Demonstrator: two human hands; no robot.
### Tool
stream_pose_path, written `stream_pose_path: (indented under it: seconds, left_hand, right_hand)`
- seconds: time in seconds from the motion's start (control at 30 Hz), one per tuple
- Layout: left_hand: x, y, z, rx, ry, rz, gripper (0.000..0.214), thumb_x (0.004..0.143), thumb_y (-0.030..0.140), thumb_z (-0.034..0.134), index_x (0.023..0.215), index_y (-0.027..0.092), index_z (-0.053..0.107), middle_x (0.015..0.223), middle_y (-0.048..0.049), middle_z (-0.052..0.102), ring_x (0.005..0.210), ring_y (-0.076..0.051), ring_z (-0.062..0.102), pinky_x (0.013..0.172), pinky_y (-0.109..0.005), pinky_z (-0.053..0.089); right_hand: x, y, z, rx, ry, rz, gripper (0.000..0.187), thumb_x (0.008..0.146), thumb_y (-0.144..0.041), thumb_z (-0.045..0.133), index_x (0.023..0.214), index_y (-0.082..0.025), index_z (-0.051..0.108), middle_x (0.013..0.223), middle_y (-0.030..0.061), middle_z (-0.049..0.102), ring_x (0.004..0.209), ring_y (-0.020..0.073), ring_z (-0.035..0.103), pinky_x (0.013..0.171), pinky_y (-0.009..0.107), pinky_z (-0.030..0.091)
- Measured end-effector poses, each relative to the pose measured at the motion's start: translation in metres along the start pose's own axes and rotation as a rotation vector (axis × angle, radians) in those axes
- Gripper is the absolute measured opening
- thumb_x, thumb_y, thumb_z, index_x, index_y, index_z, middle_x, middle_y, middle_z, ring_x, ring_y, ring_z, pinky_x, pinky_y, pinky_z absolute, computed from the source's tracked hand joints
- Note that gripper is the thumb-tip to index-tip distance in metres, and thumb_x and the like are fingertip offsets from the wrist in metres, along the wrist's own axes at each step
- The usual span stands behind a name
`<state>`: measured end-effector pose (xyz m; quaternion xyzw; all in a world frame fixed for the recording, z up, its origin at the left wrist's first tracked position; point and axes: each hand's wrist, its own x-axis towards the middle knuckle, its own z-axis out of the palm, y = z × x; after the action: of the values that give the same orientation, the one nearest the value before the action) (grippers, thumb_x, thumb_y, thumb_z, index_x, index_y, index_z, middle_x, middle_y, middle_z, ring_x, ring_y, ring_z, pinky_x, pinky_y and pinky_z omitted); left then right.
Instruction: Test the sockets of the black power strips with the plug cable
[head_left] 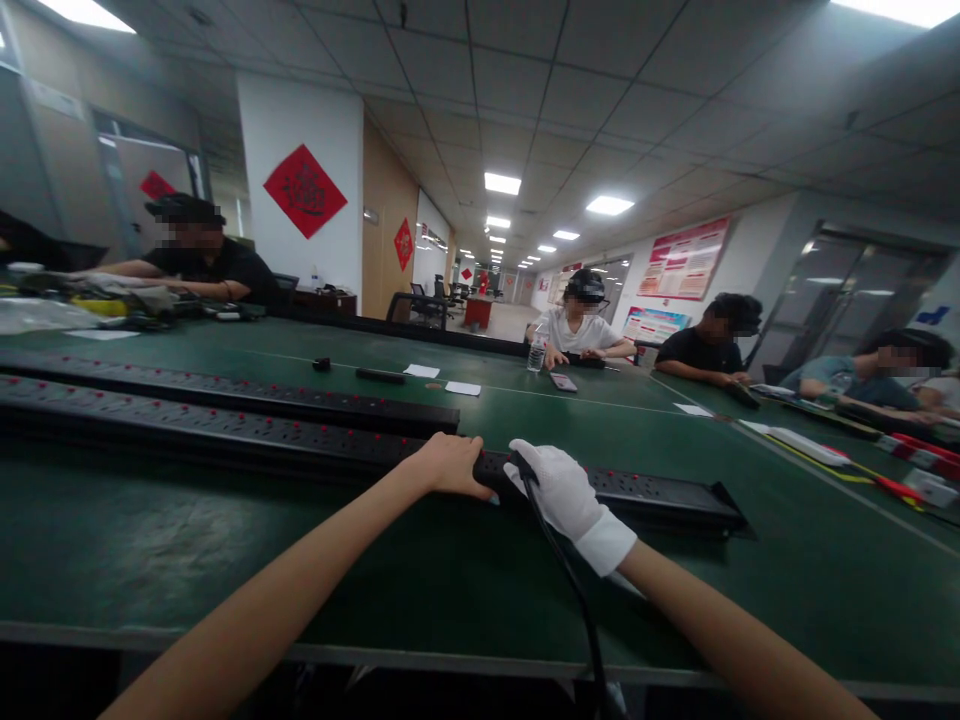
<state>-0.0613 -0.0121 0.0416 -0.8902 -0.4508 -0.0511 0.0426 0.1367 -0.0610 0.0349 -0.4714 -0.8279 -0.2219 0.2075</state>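
Note:
A long black power strip (289,432) with red dots along its top lies across the green table in front of me. My left hand (448,465), ungloved, grips this strip near its middle, thumb on the near side. My right hand (559,490) wears a white glove and is closed around a black plug (523,462), held at the strip just right of my left hand. From the plug a black cable (568,575) runs down over the table's front edge. Whether the plug's pins sit in a socket is hidden by the glove.
Behind lies a second black strip (352,402). Farther back are white paper slips (463,388), a short black bar (380,376), a phone (564,381) and a water bottle (537,348). Several people sit around the green table (187,545); cables and tools crowd its right side.

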Motion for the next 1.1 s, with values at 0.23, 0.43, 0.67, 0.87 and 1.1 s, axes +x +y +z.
stream_pose_path:
  seconds: [0.23, 0.43, 0.67, 0.87, 1.1]
  left_hand:
    - [0.0, 0.0, 0.002, 0.015, 0.042, 0.025, 0.073, 0.058, 0.08, 0.04, 0.095, 0.017, 0.054, 0.093, -0.0104, 0.064, 0.081, -0.028, 0.061, 0.067, -0.037, 0.043]
    - [0.003, 0.007, 0.007, 0.028, 0.11, 0.018, 0.075, 0.06, 0.081, 0.035, 0.093, 0.016, 0.054, 0.091, -0.0106, 0.064, 0.081, -0.028, 0.061, 0.068, -0.037, 0.044]
    - [0.015, 0.03, 0.015, 0.019, 0.164, 0.007, 0.075, 0.064, 0.078, 0.036, 0.099, 0.014, 0.053, 0.098, -0.013, 0.061, 0.089, -0.029, 0.058, 0.076, -0.039, 0.042]
    - [0.025, 0.041, 0.021, -0.01, 0.193, 0.01, 0.079, 0.064, 0.079, 0.034, 0.104, 0.013, 0.052, 0.1, -0.0137, 0.059, 0.091, -0.029, 0.056, 0.078, -0.04, 0.04]
    - [0.02, 0.042, 0.024, 0.021, 0.231, 0.039, 0.076, 0.069, 0.075, 0.036, 0.111, 0.013, 0.049, 0.103, -0.0147, 0.058, 0.094, -0.03, 0.054, 0.08, -0.041, 0.038]
  right_hand:
    - [-0.004, 0.003, 0.01, 0.13, 0.067, 0.06, 0.039, 0.088, -0.042, 0.038, 0.118, -0.02, 0.051, 0.099, 0.008, 0.064, 0.087, 0.0166, 0.059, 0.078, 0.026, 0.041]
    - [-0.007, 0.017, 0.011, 0.086, 0.078, 0.0, 0.04, 0.088, -0.041, 0.039, 0.119, -0.019, 0.051, 0.094, 0.0082, 0.065, 0.082, 0.0165, 0.059, 0.073, 0.025, 0.041]
    - [-0.021, 0.043, 0.011, 0.046, 0.102, -0.025, 0.041, 0.087, -0.041, 0.042, 0.12, -0.017, 0.052, 0.092, 0.0092, 0.066, 0.078, 0.0158, 0.059, 0.073, 0.026, 0.041]
    - [-0.027, 0.058, 0.013, 0.039, 0.116, -0.011, 0.042, 0.087, -0.039, 0.043, 0.121, -0.017, 0.051, 0.091, 0.0088, 0.066, 0.078, 0.0163, 0.059, 0.074, 0.026, 0.041]
    - [-0.023, 0.049, 0.009, 0.052, 0.127, 0.059, 0.039, 0.086, -0.041, 0.043, 0.115, -0.018, 0.056, 0.093, 0.0083, 0.066, 0.08, 0.0167, 0.06, 0.075, 0.026, 0.042]
